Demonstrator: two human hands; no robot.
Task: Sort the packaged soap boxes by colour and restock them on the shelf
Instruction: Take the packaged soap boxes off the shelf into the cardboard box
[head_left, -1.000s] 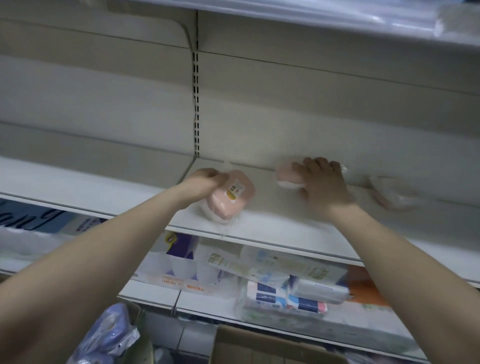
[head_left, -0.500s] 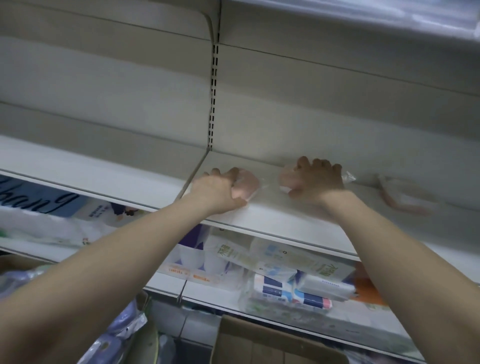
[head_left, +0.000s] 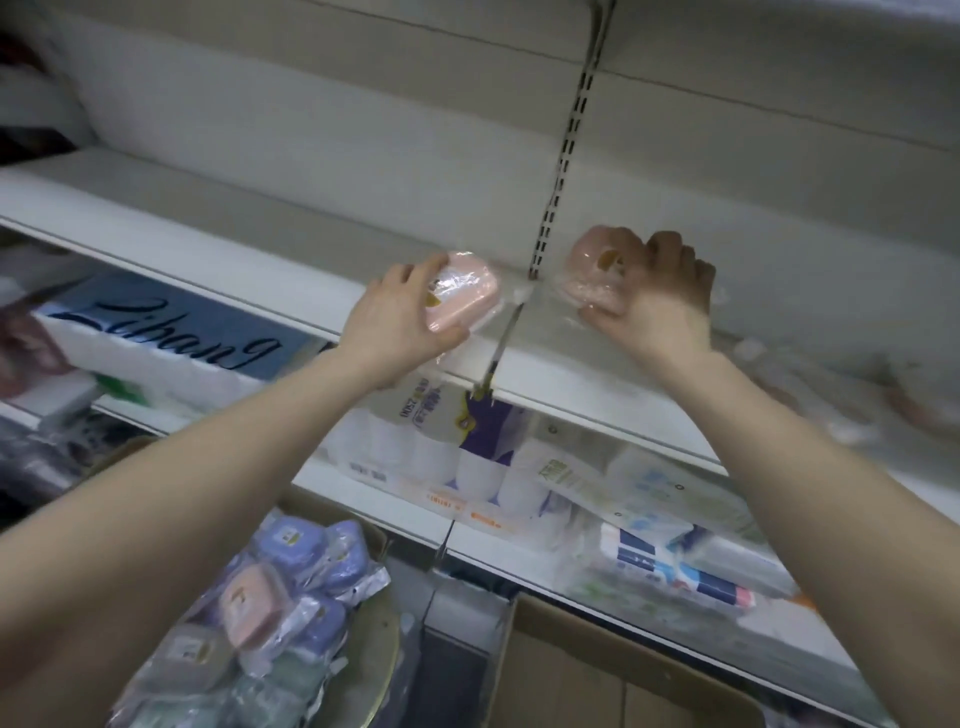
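At the lower left of the frame, a heap of wrapped soap boxes (head_left: 270, 613) waits unsorted: purple, one pink, some pale grey-green.

Just left of centre, your left hand (head_left: 400, 322) grips a pink soap box (head_left: 462, 296), thumb under its near edge and fingers curled over its far side. A second ago this box sat to the right of the slotted upright (head_left: 561, 156). It is now to the left of it, low over the white shelf (head_left: 208, 249), and whether it touches the board you cannot tell.

Right of the upright, your right hand (head_left: 660, 301) holds a second pink box (head_left: 597, 270), fingers curled round its right side. Earlier the hand pressed this box flat, further right; now the box is tilted up, just beside the upright.

At the far right edge lies a blurred pink package (head_left: 914, 405) on the same shelf.

Both boxes have shifted leftward — the pink group seems to be being repositioned, not yet settled.
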